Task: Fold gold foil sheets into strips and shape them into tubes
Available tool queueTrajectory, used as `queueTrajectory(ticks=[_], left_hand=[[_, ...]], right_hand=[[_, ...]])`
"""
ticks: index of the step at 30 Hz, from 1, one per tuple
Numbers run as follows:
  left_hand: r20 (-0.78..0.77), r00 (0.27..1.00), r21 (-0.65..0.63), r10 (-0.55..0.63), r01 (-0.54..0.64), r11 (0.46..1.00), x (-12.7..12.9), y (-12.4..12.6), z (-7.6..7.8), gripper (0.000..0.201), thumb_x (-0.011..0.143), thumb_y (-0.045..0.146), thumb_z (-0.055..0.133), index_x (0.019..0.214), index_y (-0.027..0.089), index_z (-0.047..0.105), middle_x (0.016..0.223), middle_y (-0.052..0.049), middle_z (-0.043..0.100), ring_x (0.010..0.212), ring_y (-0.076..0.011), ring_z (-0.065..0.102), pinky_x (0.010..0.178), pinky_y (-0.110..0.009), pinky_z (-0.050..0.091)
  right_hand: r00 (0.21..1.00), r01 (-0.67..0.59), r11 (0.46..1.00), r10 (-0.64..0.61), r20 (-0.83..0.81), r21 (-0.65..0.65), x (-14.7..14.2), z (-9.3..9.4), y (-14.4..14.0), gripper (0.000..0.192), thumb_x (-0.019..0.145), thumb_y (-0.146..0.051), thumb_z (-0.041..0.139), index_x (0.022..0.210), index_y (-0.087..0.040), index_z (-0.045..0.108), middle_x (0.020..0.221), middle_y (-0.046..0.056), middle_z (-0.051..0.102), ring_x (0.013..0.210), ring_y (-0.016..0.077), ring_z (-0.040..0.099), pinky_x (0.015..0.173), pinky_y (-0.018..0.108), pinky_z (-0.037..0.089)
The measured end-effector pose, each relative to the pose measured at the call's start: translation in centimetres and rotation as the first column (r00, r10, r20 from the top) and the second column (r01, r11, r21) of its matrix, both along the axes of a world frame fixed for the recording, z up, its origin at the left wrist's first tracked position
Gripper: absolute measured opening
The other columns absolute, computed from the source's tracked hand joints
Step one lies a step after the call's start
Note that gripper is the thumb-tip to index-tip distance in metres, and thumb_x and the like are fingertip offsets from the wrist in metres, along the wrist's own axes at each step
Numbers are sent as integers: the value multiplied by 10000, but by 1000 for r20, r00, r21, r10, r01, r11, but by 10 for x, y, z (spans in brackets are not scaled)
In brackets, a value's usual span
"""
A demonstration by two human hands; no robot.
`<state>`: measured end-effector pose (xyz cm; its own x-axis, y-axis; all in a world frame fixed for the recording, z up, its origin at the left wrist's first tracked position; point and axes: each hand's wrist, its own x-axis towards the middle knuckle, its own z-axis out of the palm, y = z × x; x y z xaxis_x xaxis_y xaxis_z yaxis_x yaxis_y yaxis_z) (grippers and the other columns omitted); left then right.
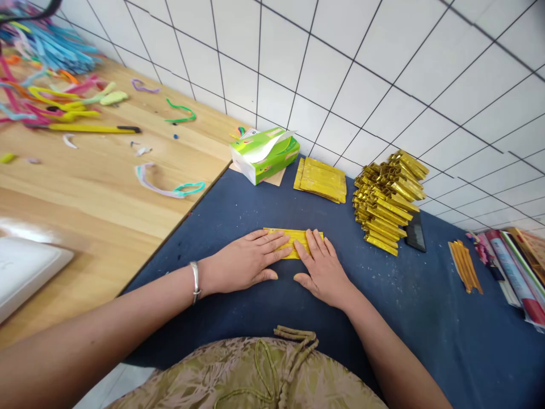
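Both hands, left (pixel 244 262) and right (pixel 324 270), press flat, fingers spread, creasing the folded gold foil paper sheet (pixel 293 241); next, another firm fold.

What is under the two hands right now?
Left hand and right hand press flat on a gold paper sheet lying on blue cloth; its near edge is covered.

Left hand (pixel 247 261) and right hand (pixel 321 267) lie flat, fingers spread, side by side

left hand (pixel 247 261) | right hand (pixel 326 270) | both flat on gold paper (pixel 293 241) | blue cloth (pixel 426 307)
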<state>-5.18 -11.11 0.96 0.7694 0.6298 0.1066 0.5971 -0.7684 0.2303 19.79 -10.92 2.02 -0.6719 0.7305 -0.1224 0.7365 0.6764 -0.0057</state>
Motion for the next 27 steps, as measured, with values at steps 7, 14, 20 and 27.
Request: queueTrajectory(ticks=[7, 14, 20, 27], left_hand=[[24, 999, 74, 23, -25, 997, 5, 2, -1, 397, 959, 345, 344, 1329, 238, 436, 1408, -41, 423, 1328, -173, 341, 1117, -348, 182], [4, 999, 79, 33, -33, 996, 9, -6, 7, 362, 959, 230, 325, 1286, 210, 481, 1334, -69, 504, 1280, -170, 409, 1113, -369, 183], [2, 1000, 63, 28, -28, 998, 7, -5, 3, 384, 963, 224, 301, 1320, 213, 443, 1358, -59, 485, 1300, -155, 386, 1121, -359, 166], [-17, 1000, 66, 22, -21, 998, 5, -6, 4, 410, 928, 145, 334, 1318, 213, 440, 1359, -58, 484, 1302, -150, 385, 1119, -359, 183]], right_hand=[[1000, 6, 1000, -6, -2, 4, -1, 0, -1, 710, 869, -597, 354, 1448, -224, 185, 1532, 132, 76, 1406, 304, 42, 1097, 532, 137], [1000, 8, 1000, -8, -4, 3, -1, 1, -1, 698, 874, -601, 329, 1446, -224, 196, 1531, 136, 78, 1406, 304, 36, 1097, 537, 133], [1000, -2, 1000, 2, 1, -2, 1, 2, 1, 696, 873, -598, 340, 1445, -226, 200, 1532, 134, 66, 1406, 302, 38, 1100, 526, 139], [1000, -20, 1000, 20, 2, -3, 5, 2, 4, 661, 889, -556, 356, 1446, -238, 194, 1535, 103, 83, 1408, 277, 60, 1104, 496, 159]])
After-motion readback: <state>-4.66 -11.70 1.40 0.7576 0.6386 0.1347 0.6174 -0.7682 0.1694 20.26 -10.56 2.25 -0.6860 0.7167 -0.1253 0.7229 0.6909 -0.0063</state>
